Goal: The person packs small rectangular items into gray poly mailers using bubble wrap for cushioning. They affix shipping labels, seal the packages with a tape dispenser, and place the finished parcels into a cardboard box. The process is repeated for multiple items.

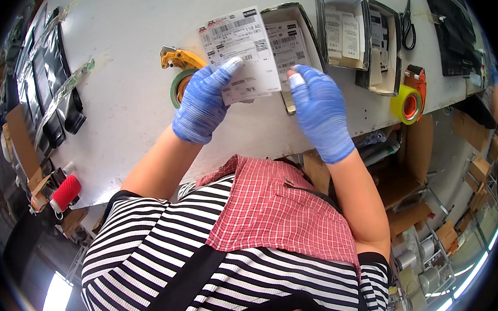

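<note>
My left hand [202,102], in a blue knitted glove with pale fingertips, is closed on a small stack of white printed labels [244,58], its thumb lying across the front sheet. My right hand [321,113], in a matching glove, is just to the right of the stack, apart from it. Its fingers are drawn together near the thumb, and nothing shows between them. Behind the hands, an open box [310,34] holds more printed labels [287,44]. The left hand and its stack partly cover a yellow tape dispenser [182,58] with a green-rimmed roll.
Two more open boxes, a wider box [365,46] and a narrower box [392,67], hold papers at the back right. Scissors [408,28] lie beside them. A yellow tape roll [406,104] sits near the table's right edge. Black plastic bags [51,75] lie on the left.
</note>
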A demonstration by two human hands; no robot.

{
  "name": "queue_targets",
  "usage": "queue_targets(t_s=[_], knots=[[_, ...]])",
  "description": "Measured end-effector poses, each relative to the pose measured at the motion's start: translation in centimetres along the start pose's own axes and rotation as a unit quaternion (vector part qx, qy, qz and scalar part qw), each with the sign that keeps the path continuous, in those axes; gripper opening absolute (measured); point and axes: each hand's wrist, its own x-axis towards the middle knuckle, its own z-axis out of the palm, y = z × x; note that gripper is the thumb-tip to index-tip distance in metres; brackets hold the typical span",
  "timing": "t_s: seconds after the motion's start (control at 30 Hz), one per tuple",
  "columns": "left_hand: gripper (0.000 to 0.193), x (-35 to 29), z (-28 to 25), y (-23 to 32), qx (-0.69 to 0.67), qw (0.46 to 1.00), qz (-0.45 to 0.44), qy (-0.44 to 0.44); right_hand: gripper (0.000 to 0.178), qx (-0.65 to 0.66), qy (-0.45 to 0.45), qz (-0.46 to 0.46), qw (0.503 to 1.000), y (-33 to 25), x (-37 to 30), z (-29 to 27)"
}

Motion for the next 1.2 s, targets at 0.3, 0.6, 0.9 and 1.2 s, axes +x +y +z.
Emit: queue_targets(t_s=[0.3, 0.6, 0.9, 1.2], knots=[[0.041, -1.3, 2.0, -0.5, 0.13, 0.987, -0.057, -0.077, 0.025, 0.417, -0.047, 0.206, 0.884, -1.4, -1.0, -2.0], [0.033, -1.3, 1.6, -1.3, 0.127, 0.985, -0.095, -0.07, 0.026, 0.417, -0.037, 0.202, 0.885, -1.2, -1.6, -2.2], [0.033, -1.3, 1.6, -1.5, 0.108, 0.986, -0.111, -0.061, 0.026, 0.416, -0.039, 0.209, 0.884, -1.1, -1.6, -2.2], [0.036, -1.5, 1.5, -1.5, 0.171, 0.979, -0.078, -0.076, 0.019, 0.028, 0.054, 0.113, 0.992, 1.9, 0.2, -4.2]])
